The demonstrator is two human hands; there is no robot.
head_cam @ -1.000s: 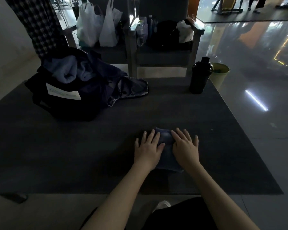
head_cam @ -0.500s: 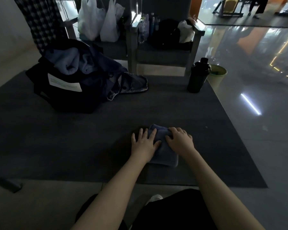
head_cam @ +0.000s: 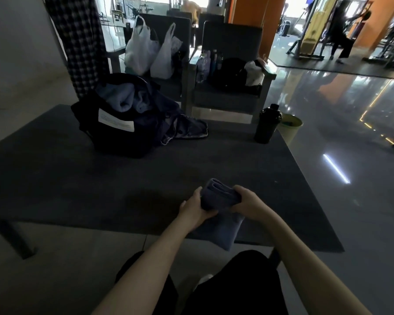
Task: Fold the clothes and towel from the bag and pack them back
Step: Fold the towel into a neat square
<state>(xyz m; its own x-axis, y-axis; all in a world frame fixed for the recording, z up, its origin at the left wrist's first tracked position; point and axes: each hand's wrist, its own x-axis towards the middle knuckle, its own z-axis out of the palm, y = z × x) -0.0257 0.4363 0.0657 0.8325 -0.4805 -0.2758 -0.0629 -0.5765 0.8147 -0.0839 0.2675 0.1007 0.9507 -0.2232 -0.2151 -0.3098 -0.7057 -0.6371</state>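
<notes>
Between the left hand point(head_cam: 195, 209) and right hand point(head_cam: 248, 201), both curled round it, a folded blue cloth point(head_cam: 220, 195) sits at the counter point(head_cam: 77, 178) near edge. Ahead-left of the hands, a dark bag point(head_cam: 114, 135) spills clothes point(head_cam: 123, 100); ahead-right stands a black bottle point(head_cam: 267, 125). Dim light obscures the cloth's folds.

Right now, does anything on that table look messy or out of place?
Yes: the dark bag is overstuffed, with pale blue fabric bulging from its top and a dark garment spilling sideways onto the table. Nothing looks damaged.
</notes>
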